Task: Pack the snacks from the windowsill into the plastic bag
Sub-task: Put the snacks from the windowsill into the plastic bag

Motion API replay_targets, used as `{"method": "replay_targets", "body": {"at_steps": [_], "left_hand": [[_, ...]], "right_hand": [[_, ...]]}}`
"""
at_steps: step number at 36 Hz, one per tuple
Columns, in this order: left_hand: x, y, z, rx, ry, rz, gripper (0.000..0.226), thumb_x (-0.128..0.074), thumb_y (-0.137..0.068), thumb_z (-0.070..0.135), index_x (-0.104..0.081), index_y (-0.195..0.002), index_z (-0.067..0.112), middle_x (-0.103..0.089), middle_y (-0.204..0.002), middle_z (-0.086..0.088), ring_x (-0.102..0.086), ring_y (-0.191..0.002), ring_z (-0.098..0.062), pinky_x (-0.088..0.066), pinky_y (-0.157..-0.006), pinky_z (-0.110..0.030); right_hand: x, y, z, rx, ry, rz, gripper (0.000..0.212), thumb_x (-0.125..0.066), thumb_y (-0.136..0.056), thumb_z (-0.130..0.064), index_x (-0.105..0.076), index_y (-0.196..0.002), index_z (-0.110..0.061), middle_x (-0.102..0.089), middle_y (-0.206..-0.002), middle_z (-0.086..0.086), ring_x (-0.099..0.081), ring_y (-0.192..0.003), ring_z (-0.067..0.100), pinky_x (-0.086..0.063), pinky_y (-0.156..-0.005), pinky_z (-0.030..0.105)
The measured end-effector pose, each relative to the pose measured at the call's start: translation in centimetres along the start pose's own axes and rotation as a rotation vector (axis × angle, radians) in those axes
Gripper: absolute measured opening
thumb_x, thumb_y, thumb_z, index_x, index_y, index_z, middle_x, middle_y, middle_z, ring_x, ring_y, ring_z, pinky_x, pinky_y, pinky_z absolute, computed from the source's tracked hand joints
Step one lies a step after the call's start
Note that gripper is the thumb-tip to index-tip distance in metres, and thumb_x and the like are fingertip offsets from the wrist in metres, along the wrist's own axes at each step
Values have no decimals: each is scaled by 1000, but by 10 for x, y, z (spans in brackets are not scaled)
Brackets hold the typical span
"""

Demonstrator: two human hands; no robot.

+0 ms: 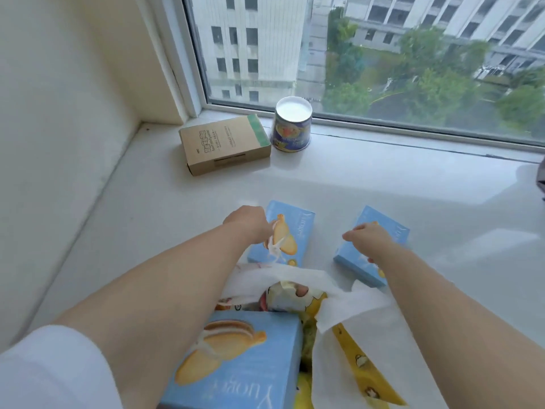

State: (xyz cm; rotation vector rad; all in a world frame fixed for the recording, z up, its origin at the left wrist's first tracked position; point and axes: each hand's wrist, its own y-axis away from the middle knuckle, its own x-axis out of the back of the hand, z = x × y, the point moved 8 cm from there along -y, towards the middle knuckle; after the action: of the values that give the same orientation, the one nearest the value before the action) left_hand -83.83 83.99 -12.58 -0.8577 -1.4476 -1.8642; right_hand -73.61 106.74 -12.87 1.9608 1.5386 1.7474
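Fingers (349, 237) perhaps on blue box (392, 228)

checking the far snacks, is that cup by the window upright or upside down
Upside down: the cup rests on its wider rim, with its narrower plain white base facing up.

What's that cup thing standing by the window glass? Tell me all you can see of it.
The cup looks like a paper snack tub standing upside down on the windowsill, its plain white base facing up. The wall widens toward the sill and carries a dark blue print with yellow cartoon shapes; the wording is too blurred to read. It stands upright against the window frame, right beside a brown cardboard box, close to or touching it. Neither hand is near it.
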Motion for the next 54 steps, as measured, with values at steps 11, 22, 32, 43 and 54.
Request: {"method": "replay_targets", "body": {"at_steps": [11,22,32,43,54], "left_hand": [[-62,-66,2,203,218,-54,68,-65,-83,36,-31,-136,8,-35,-135,-13,-47,-122,-29,-40,-87,-33],[-99,-73,10,238,511,-90,73,-71,-76,46,-44,-131,7,-54,-130,-11,-53,-119,-26,-43,-92,-32],[-72,-55,13,134,827,-45,52,-73,-77,45,-53,-115,14,-63,-113,-6,-61,-103,-25,-49,-93,-40],[43,27,38,-131,603,280,49,-65,-84,43,-44,-117,14,-58,-113,-6,-56,-103,-28,-44,-78,-33],[124,166,-11,-391,1010,593,29,-64,-88,29,-42,-105,21,-57,-97,4,-61,-95,-25,-52,-83,-47]], "right_hand": [[21,-61,84,-388,-303,575,77,-62,-81,-49,-32,-136,-5,-30,-139,13,-31,-127,31,-32,-99,44],[-40,-82,86,-345,-449,234,89,-80,-68,-38,-33,-138,-9,-33,-141,15,-40,-129,32,-33,-105,38],[-45,-68,69,-244,-954,29,34,-73,-81,-30,-62,-104,-8,-65,-89,9,-62,-52,17,-53,-54,27],[29,15,1,79,-1097,185,25,-64,-88,-21,-54,-111,-16,-62,-105,8,-60,-84,27,-47,-58,28],[69,162,-39,438,-1325,87,3,-59,-92,-19,-57,-94,-17,-67,-95,7,-65,-80,25,-54,-76,41]]}}
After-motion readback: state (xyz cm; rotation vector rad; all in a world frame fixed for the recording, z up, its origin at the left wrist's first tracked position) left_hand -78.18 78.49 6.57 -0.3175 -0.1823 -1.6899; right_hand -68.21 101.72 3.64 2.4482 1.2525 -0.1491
